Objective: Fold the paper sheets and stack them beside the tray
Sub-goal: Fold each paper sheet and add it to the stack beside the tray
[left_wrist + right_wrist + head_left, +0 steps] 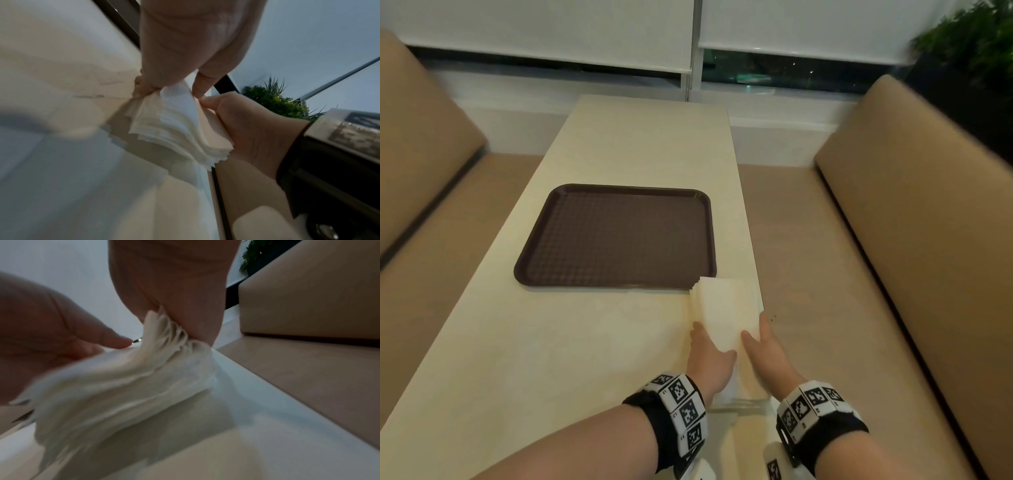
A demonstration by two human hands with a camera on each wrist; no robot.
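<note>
Two bare hands are out in front of me, both on one thick bundle of white paper sheets (726, 308). From the left: a long beige padded bench (421, 192), then the cream rectangular table (585, 342) with a dark brown textured plastic tray (619, 236) lying flat on it. The bundle sits at the tray's near right corner, close to the table's right edge, its far end reaching the tray rim.

My left hand (707, 359) comes in with the forearm angled up from lower left, palm down, fingers tucked under the bundle's near left side and thumb on top, pinching it. My right hand (763, 353) mirrors it on the near right side, thumb lying along the top and fingers below, also clamped on the sheets. Seen from the left wrist, the sheets (176, 123) fan out loosely between the two grips, with their near edges lifted off the table. Motion smears the right wrist view, so I can only say the layers (123, 386) look splayed there. Marker-printed bands wrap both wrists. Another beige bench (911, 257) stands on the right.
</note>
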